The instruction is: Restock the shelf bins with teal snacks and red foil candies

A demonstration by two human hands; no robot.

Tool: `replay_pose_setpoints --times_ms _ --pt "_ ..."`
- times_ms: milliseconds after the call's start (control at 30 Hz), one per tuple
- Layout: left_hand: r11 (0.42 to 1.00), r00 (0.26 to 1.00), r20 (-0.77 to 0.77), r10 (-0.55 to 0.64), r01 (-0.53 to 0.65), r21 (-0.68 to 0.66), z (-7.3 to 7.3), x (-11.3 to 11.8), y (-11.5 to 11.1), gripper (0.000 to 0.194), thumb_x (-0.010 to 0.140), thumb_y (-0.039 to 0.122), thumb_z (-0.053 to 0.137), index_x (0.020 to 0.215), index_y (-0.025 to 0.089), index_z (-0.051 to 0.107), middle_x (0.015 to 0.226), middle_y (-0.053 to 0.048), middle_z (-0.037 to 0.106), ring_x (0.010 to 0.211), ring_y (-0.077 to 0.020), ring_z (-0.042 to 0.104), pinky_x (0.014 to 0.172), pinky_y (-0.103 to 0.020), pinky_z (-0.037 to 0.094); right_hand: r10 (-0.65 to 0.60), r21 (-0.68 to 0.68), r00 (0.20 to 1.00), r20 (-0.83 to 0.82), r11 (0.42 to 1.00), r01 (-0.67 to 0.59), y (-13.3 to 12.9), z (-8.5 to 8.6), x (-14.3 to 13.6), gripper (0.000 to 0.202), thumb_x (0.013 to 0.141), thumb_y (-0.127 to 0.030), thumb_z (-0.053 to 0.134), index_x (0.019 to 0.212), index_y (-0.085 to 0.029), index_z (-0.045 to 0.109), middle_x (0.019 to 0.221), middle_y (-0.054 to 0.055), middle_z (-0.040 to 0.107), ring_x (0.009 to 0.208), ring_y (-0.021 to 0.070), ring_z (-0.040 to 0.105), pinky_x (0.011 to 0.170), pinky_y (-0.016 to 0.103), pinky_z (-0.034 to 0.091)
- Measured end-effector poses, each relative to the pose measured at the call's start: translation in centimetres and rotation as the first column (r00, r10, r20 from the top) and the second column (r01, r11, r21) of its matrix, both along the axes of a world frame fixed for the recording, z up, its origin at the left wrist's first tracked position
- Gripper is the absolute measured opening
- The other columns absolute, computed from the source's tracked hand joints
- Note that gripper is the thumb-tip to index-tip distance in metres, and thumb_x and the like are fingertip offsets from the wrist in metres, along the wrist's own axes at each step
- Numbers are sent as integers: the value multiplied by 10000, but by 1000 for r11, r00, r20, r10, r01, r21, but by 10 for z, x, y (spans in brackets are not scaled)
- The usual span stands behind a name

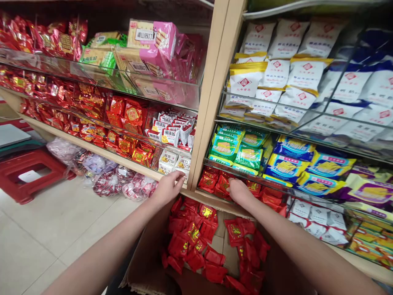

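Observation:
My left hand (168, 187) is in front of the bottom shelf, beside white cracker packets (167, 160). Its fingers are loosely bent and apart, with nothing visible in them. Across the wooden upright, my right hand (240, 191) reaches into the bottom shelf. Its fingers curl against a small red packet (222, 185) among similar ones; the fingertips are partly hidden. Below and between my arms stands an open cardboard box (144, 262). Many loose red packets with gold print (195, 233) lie inside it, and part of its brown bottom shows.
A wooden upright (211, 90) divides the shelves, which have clear front panels. Green cracker packs (225, 147) and blue-yellow packs (287, 159) fill the shelf above my right hand. At left are a red stool (33, 180) and bagged goods (107, 180) on the tiled floor.

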State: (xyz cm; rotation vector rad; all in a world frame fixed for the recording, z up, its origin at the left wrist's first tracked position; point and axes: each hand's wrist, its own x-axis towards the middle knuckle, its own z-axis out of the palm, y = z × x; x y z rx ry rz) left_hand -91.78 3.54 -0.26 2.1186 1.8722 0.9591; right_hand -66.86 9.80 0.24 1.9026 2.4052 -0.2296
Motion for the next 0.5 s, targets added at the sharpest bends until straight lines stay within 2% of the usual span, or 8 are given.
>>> replay_pose_setpoints --times_ms 100,200,500 --pt "999 996 -87 24 -26 -21 -7 2 -3 237 830 278 352 887 200 569 854 -26 634 790 -156 573 698 -250 408 -73 -38 994 75 996 76 28 -20 -10 212 822 -272 494 953 -121 564 964 68 603 859 161 578 761 351 465" --pt "999 984 -175 38 -41 -15 -8 4 -7 241 838 262 332 839 200 565 800 -27 619 769 -157 563 684 -251 387 -100 -49 988 116 993 107 44 -36 -14 242 827 -299 483 1004 -145 543 1024 61 574 877 160 566 764 361 469" --pt "999 974 -224 35 -41 -24 -8 3 -6 229 838 237 324 784 190 542 718 -25 579 698 -154 530 640 -247 356 -109 81 986 130 992 99 73 -59 0 304 824 -275 488 1103 -154 494 1192 87 481 1071 223 467 895 452 376"
